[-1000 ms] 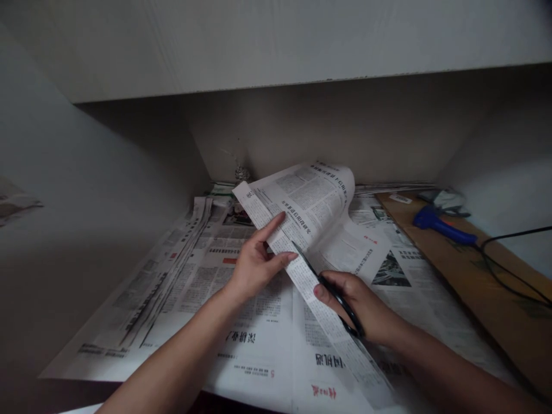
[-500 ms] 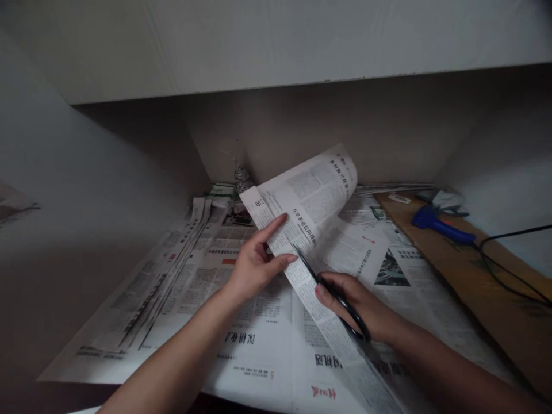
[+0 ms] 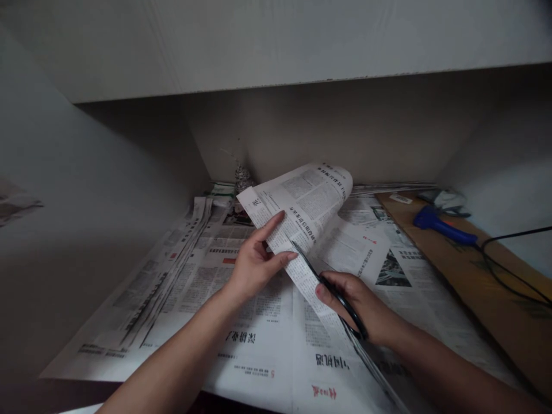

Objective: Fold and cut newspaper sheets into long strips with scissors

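A sheet of newspaper point(image 3: 308, 198) is lifted above the table, its far end curling over to the right. My left hand point(image 3: 255, 259) grips its near edge, thumb on top and index finger stretched along the print. My right hand point(image 3: 351, 302) is wrapped round the black handles of a pair of scissors point(image 3: 350, 310). The blades lie on the sheet just right of my left thumb, along a cut line. A narrow strip point(image 3: 310, 290) hangs from the sheet toward the front, running beside the scissors. Whether the blades are fully closed is hard to see.
Spread newspapers point(image 3: 259, 368) cover the table. Cut strips point(image 3: 172, 276) lie in a pile on the left. A cone of twisted paper cord point(image 3: 242, 179) stands at the back. On the right, a blue glue gun point(image 3: 444, 226) with a black cable rests on cardboard point(image 3: 487, 287). A white panel point(image 3: 276, 46) overhangs.
The sheet's curled far end has sunk lower. The scissor blades appear more closed, and the strip's lower end has swung slightly. Both hands stay in nearly the same place.
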Demonstrator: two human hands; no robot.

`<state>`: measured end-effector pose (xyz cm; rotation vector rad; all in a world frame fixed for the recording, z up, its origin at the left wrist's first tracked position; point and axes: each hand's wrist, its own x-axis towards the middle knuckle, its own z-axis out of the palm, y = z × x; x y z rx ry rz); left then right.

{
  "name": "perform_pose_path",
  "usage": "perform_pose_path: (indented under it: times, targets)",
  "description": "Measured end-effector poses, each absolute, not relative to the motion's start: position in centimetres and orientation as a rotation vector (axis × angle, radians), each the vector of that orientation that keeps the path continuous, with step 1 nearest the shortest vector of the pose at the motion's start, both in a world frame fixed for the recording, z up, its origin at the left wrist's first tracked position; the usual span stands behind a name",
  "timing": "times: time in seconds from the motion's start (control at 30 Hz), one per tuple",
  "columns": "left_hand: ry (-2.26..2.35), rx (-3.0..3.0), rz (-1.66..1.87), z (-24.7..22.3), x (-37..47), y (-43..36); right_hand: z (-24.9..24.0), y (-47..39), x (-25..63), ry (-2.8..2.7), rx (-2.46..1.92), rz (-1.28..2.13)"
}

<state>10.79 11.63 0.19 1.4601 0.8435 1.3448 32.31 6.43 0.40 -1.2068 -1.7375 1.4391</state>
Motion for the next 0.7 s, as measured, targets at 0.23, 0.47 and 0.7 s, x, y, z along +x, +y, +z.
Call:
perform_pose_path:
  times: [0.23,0.47,0.7]
  targets:
    - [0.911,1.399,1.398,1.2,10.1,12.0,0.1,6.4,32.5,-1.787,-1.226,1.413]
    - [0.864,1.469,1.385,1.1,10.0,12.1,0.7,6.6,32.5,-1.838,-1.267,1.400]
    - [0.836,1.511,1.428,0.7,10.3,12.0,0.6,6.4,32.5,-1.787,-1.197,1.412]
